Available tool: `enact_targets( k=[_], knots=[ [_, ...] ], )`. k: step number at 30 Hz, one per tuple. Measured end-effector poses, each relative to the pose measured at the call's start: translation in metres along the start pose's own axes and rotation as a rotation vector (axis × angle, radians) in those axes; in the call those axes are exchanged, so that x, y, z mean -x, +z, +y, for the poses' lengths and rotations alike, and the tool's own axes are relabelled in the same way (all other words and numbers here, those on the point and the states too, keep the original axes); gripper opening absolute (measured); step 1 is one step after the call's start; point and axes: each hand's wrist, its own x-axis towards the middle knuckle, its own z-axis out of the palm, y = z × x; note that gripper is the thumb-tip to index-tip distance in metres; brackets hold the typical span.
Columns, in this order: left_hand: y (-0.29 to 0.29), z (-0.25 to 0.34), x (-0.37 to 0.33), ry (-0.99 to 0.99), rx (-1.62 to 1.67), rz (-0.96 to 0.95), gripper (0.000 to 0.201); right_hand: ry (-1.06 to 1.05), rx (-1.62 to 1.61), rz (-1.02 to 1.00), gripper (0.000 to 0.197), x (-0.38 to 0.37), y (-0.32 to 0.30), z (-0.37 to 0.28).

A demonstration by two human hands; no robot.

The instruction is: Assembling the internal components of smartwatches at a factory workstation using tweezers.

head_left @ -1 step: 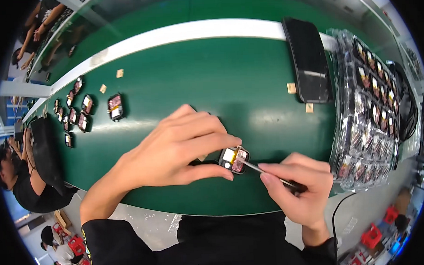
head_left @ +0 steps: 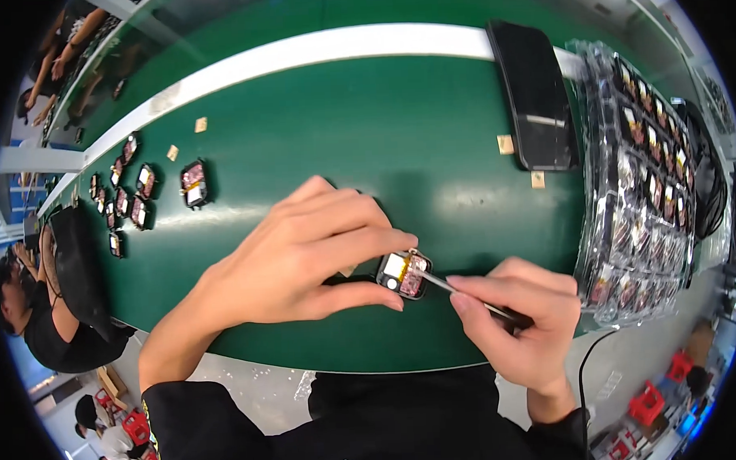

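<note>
Between the thumb and index finger of my left hand (head_left: 312,260), a small opened black electronic case (head_left: 393,283), like a smartwatch body, is gripped by its edges just above or on the green table. Inside it show a white block, a yellow-orange strip and a pinkish circuit board. My right hand (head_left: 525,322) pinches a slim metal tool (head_left: 437,282) with a dark rear part; its tip touches or hovers at the board. I cannot tell whether the tip is single or forked. A small tan piece (head_left: 347,271) lies partly under my left hand.
A similar opened case (head_left: 194,184) lies at left, beside a cluster of several more (head_left: 124,202). A black rectangular slab (head_left: 531,94) and clear plastic trays (head_left: 598,214) of parts stand at right. Small tan squares (head_left: 200,124) dot the table. A person (head_left: 43,322) sits at far left.
The whole view has shifted slightly, the table things sitting a little higher. Both hands keep their holds, and the tool tip stays at the board.
</note>
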Motion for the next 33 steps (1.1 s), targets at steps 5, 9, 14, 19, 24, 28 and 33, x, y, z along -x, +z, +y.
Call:
enact_targets(
  k=[5,9,14,19,24,28,33],
  knots=[
    [0.006,-0.003,-0.001,0.004,-0.003,0.001,0.062,-0.032,0.078,0.032,0.022,-0.005,0.002,0.008],
    [0.005,-0.002,-0.003,0.025,-0.024,0.000,0.062,-0.063,0.142,0.032,0.024,-0.007,0.005,0.005],
    [0.004,-0.001,-0.001,0.011,-0.027,0.004,0.063,-0.044,0.152,0.035,0.024,-0.007,0.008,0.005],
    [0.005,-0.005,-0.001,-0.007,-0.040,0.008,0.065,-0.082,0.157,0.029,0.025,-0.007,0.006,0.009],
    [0.003,-0.002,-0.003,-0.018,-0.049,-0.005,0.068,-0.027,0.159,0.031,0.023,-0.004,0.007,0.006],
    [0.004,0.003,-0.005,-0.060,-0.081,-0.008,0.070,-0.064,0.170,0.049,0.027,-0.002,0.003,0.008],
    [0.003,0.000,-0.006,-0.016,-0.101,-0.025,0.069,-0.217,0.225,0.119,0.036,0.002,0.008,0.015]
  ],
)
